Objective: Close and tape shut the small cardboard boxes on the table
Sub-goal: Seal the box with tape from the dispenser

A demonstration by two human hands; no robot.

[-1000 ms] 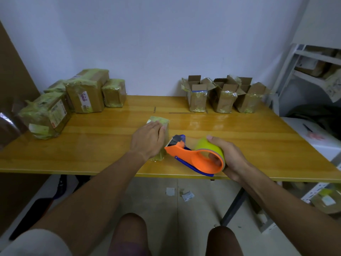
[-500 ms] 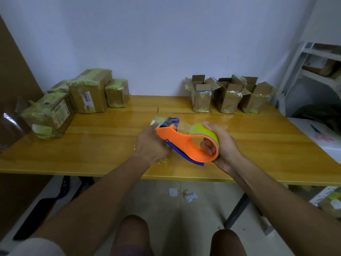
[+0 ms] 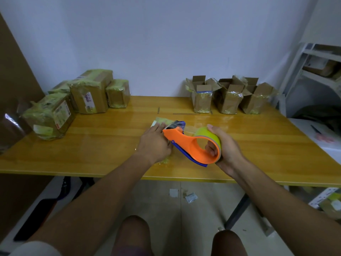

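A small taped cardboard box (image 3: 160, 122) lies near the middle of the wooden table (image 3: 103, 145), mostly hidden under my left hand (image 3: 155, 143), which rests on top of it with fingers laid flat. My right hand (image 3: 223, 146) grips an orange tape dispenser (image 3: 186, 143) with a yellow-green tape roll (image 3: 204, 133). The dispenser's blade end sits over the box's top, just right of my left fingers. Three open boxes (image 3: 229, 97) with raised flaps stand at the back right.
Several taped boxes (image 3: 88, 93) are stacked at the back left of the table. A white metal shelf (image 3: 313, 71) holding boxes stands to the right. Paper scraps (image 3: 184, 195) lie on the floor under the front edge. My knees show at the bottom.
The dispenser has risen from the box's right side up onto its top and moved away from me. My left hand stayed on the box.
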